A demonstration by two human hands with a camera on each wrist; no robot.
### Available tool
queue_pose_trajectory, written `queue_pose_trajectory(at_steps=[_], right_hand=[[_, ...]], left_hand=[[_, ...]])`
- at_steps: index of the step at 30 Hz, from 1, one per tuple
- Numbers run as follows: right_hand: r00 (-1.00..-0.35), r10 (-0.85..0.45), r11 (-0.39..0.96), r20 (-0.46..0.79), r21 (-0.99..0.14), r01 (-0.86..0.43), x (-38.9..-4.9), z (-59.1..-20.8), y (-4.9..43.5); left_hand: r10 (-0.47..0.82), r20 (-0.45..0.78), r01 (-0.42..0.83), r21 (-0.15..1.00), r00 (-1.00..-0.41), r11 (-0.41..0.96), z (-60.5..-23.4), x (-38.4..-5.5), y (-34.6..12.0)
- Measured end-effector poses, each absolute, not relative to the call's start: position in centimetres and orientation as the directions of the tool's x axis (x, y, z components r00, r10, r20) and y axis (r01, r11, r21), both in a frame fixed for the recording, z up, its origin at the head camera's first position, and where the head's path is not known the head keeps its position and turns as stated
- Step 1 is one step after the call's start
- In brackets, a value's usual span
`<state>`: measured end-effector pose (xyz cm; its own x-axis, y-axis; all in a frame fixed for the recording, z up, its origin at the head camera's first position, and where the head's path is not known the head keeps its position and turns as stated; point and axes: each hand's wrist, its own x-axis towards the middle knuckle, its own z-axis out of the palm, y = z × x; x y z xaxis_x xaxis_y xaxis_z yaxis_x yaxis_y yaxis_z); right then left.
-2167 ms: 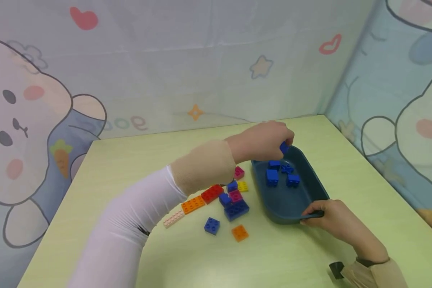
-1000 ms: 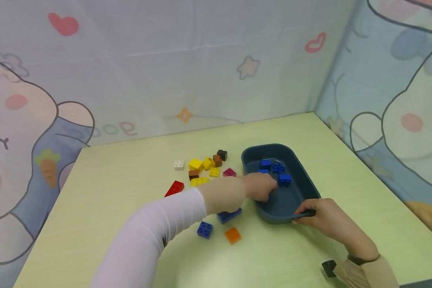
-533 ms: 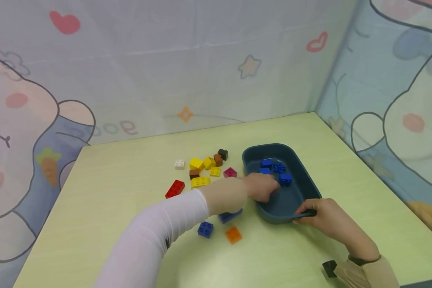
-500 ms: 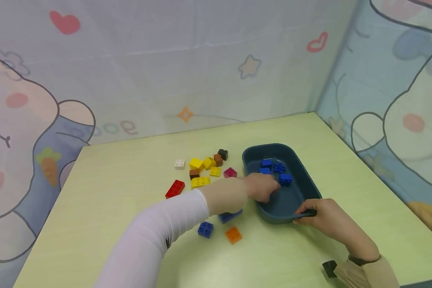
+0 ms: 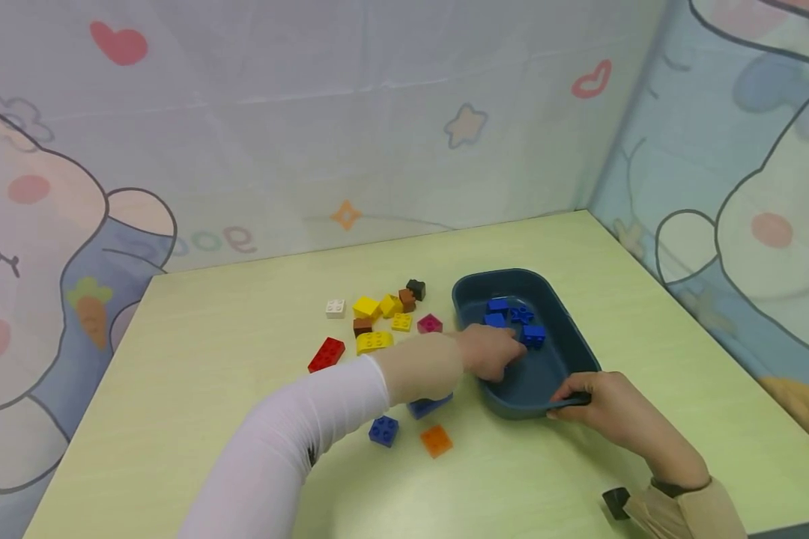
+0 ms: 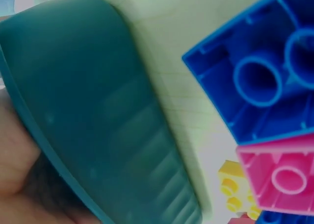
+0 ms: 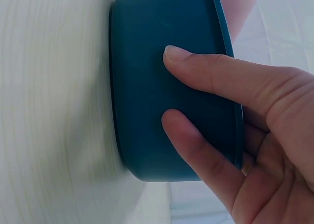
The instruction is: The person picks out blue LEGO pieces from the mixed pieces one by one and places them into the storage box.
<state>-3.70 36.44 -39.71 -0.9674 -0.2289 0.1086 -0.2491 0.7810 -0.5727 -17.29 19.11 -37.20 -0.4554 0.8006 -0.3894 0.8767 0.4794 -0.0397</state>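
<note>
– Head view, biggest stuff first: pale table (image 5: pixel 195 419), then a dark blue tray (image 5: pixel 538 376) on it, over toward the right.

– ok so why's the right hand (image 5: pixel 610 404) there?

– Steadying the tray, I'd guess. Right wrist view has it pinching the wall at the near end, fingers on both sides.

– And the left hand (image 5: pixel 489 350)?

– Reaches over the left side into the tray. Can't tell if it's gripping anything, the fingertips are hidden.

– What's in there?

– Just blue bricks (image 5: pixel 533 336) that I can see, mostly bunched past the hand, so colour's probably why they're together. Red brick (image 5: pixel 326 355) and orange brick (image 5: pixel 436 442) lie outside, but so do at least two loose blue bricks (image 5: pixel 383 431), lol.
</note>
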Motion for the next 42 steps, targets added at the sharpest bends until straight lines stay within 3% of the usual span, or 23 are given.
queue_pose_trajectory(at_steps=[17,26,37,42], right_hand=[[-0.974,-0.217,0.796,0.067,-0.566,-0.217,-3.7,-39.6,36.5],[-0.972,-0.224,0.796,0.068,-0.562,-0.222,-3.7,-39.6,36.3],[-0.974,-0.22,0.813,0.049,-0.543,-0.211,-3.8,-39.8,36.3],[-0.974,-0.218,0.817,0.065,-0.534,-0.218,-3.8,-39.6,36.4]], left_hand=[[0.835,-0.336,0.884,0.013,-0.436,0.467,-30.8,-16.9,17.1],[0.874,-0.292,0.898,0.093,-0.388,0.43,-31.2,-15.9,11.8],[0.849,-0.308,0.847,0.188,-0.43,0.497,-33.1,-14.2,2.6],[0.808,-0.343,0.783,0.249,-0.479,0.57,-34.6,-13.2,-0.4]])
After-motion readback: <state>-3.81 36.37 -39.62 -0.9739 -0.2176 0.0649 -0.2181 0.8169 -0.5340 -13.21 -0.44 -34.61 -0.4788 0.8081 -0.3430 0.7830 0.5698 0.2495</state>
